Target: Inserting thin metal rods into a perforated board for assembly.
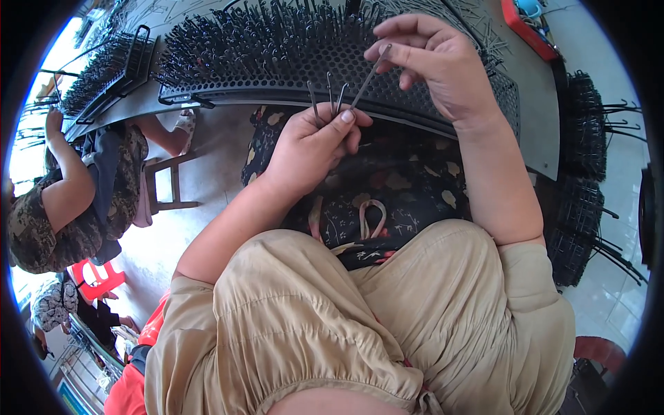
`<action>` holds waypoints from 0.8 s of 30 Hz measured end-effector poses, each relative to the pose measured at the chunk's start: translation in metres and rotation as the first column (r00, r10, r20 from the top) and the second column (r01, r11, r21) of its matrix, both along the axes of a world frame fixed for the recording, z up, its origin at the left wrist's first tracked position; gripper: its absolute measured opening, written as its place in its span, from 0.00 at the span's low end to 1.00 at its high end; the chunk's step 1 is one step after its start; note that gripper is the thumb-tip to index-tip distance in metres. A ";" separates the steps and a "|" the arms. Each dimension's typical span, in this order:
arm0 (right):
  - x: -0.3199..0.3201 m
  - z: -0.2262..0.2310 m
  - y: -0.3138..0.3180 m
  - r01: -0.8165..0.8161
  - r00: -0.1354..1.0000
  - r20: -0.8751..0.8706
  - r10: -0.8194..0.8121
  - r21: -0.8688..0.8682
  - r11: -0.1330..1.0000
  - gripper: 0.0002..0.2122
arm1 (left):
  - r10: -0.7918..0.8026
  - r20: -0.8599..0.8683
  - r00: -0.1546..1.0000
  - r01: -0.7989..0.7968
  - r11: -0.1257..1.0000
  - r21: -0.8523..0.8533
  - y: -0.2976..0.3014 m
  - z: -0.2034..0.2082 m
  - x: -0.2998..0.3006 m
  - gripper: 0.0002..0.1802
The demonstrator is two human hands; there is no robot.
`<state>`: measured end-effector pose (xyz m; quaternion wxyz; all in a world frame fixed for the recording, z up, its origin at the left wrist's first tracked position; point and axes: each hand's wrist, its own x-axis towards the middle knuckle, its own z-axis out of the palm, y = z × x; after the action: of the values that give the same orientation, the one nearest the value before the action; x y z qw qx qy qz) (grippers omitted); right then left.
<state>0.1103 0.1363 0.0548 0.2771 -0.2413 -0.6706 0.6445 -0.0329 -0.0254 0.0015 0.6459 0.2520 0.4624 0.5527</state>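
Observation:
My left hand point(308, 144) is closed round several thin metal rods point(330, 95), which stick up from the fist between thumb and fingers. Their upper ends look bent or hooked. One longer-showing rod point(368, 81) slants up to the right, from the left fist to my right hand point(453, 75). There the right thumb and forefinger pinch its top end, with the other fingers loosely curled. Just beyond both hands lies a black perforated tray point(477, 104), its holes packed with upright dark hooked rods point(235, 48). Inside the left fist, the rods' lower ends are hidden.
A second rack of rods point(104, 79) stands at the left, where a co-worker in a patterned top point(41, 225) sits. Loose rods point(477, 28) lie behind the tray. At the far right are a red box point(529, 31) and stacked black wire racks point(584, 131). A dark floral cloth point(408, 183) covers my lap.

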 end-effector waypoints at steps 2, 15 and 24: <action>0.002 -0.002 -0.003 -0.049 0.999 0.014 0.049 -0.001 0.999 0.09 | -0.007 0.014 1.000 0.007 1.000 -0.019 0.003 0.004 0.000 0.11; -0.012 -0.006 0.006 0.541 0.836 -0.282 -0.470 0.284 0.792 0.05 | -0.071 -0.042 0.997 0.062 0.980 -0.192 0.004 -0.005 0.002 0.11; -0.024 0.000 0.005 0.447 0.862 -0.284 -0.421 0.816 0.366 0.07 | -0.128 -0.091 0.988 0.105 0.969 -0.222 0.000 -0.003 0.003 0.11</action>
<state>0.0862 0.1411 0.0551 0.5273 -0.2290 -0.8081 0.1288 -0.0299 -0.0257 -0.0020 0.6758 0.2353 0.5374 0.4462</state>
